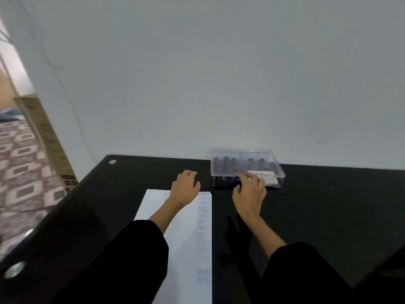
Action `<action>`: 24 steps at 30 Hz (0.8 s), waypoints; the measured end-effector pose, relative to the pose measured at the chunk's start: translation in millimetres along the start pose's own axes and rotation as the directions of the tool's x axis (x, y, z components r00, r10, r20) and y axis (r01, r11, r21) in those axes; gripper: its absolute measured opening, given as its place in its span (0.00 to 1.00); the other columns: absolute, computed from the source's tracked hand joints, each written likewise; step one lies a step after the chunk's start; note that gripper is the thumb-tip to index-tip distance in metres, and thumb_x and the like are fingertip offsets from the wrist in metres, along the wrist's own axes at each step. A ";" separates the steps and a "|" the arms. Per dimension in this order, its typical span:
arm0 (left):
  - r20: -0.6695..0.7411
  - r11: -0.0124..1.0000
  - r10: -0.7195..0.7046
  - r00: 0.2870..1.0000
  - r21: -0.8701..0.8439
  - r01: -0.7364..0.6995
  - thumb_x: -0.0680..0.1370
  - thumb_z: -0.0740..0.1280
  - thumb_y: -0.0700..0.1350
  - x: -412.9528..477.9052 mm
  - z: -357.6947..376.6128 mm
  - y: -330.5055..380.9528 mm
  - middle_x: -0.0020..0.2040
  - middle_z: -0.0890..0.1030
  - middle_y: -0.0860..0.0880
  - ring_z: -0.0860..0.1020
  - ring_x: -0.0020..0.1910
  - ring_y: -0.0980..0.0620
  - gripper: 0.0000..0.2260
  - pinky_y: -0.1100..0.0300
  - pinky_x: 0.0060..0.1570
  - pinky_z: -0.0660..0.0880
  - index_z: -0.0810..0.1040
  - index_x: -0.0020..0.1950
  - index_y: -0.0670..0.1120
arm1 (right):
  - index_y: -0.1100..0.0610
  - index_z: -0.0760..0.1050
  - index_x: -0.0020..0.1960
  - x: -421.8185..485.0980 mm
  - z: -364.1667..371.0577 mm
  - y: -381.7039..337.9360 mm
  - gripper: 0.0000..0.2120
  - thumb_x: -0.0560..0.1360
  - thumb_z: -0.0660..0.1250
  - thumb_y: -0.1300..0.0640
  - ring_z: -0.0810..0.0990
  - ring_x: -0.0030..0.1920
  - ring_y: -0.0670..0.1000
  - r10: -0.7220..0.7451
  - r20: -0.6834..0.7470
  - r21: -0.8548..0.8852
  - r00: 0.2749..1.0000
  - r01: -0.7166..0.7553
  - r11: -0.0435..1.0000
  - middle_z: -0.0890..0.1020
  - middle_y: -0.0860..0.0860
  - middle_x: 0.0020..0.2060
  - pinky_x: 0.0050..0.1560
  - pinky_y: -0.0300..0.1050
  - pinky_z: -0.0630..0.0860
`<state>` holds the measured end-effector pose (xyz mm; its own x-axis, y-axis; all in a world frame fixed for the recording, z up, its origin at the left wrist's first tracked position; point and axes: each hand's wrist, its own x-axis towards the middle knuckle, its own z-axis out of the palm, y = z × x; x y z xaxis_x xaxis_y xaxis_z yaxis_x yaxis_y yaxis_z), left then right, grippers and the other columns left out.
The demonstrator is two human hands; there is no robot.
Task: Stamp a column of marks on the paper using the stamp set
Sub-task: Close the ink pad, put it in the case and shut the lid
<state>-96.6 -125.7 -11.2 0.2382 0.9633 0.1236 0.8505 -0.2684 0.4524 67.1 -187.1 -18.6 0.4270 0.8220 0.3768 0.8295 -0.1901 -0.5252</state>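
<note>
A white paper sheet (153, 207) lies on the black table (328, 216), with a column of faint blue stamped marks (205, 218) down its right edge. My left hand (185, 185) rests on the sheet's top edge, fingers loosely bent, holding nothing. A clear plastic stamp box (274, 165) stands at the back by the wall. Its lid sits raised over several dark stamps (225, 163) and a white pad (270, 180). My right hand (249, 194) reaches to the box's front edge, fingertips at the lid's rim. Blur hides whether they grip it.
A pale wall rises directly behind the table. The table's left edge runs diagonally, with metal fittings (112, 162) at its corners. Beyond it are a patterned floor (22, 161) and a cardboard box (54, 150) leaning on the wall.
</note>
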 end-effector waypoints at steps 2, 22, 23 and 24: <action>0.007 1.000 -0.011 1.000 0.011 0.011 0.81 0.58 0.46 -24.3 -7.4 -10.4 0.73 0.64 0.45 0.65 0.70 0.47 0.20 0.52 0.68 0.65 0.64 0.73 0.44 | 0.50 0.71 0.66 -23.6 -1.4 -12.3 0.19 0.76 0.62 0.60 0.63 0.67 0.54 -0.016 0.094 -0.023 0.995 0.019 1.000 0.70 0.52 0.65 0.68 0.51 0.62; 0.167 0.896 -0.443 0.881 0.087 0.434 0.79 0.62 0.50 -178.0 -27.7 -83.9 0.74 0.56 0.41 0.57 0.73 0.41 0.27 0.46 0.68 0.58 0.56 0.72 0.39 | 0.60 0.63 0.69 -161.7 -6.1 -58.3 0.23 0.76 0.63 0.59 0.64 0.65 0.58 0.090 0.504 -0.121 0.859 -0.033 0.992 0.64 0.59 0.65 0.61 0.47 0.69; 0.156 0.887 -0.461 0.874 0.067 0.456 0.79 0.62 0.50 -176.7 -29.4 -83.2 0.73 0.58 0.41 0.58 0.72 0.41 0.27 0.46 0.67 0.59 0.57 0.72 0.39 | 0.61 0.64 0.67 -161.1 -6.1 -60.4 0.21 0.76 0.63 0.61 0.65 0.64 0.59 0.111 0.505 -0.121 0.856 -0.057 0.991 0.64 0.59 0.65 0.60 0.46 0.69; 0.151 0.875 -0.483 0.862 0.043 0.482 0.79 0.61 0.50 -174.9 -31.5 -82.8 0.72 0.60 0.41 0.59 0.71 0.41 0.27 0.46 0.66 0.61 0.58 0.72 0.39 | 0.62 0.65 0.66 -159.8 -6.1 -62.6 0.20 0.76 0.63 0.62 0.65 0.64 0.59 0.139 0.509 -0.126 0.850 -0.086 0.988 0.64 0.60 0.65 0.59 0.47 0.70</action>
<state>-223.4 -271.8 -42.4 -0.1344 0.9601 -0.2454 0.8793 0.2297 0.4171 -50.8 -309.8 -41.2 0.2946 0.9452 -0.1406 0.8284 -0.3260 -0.4554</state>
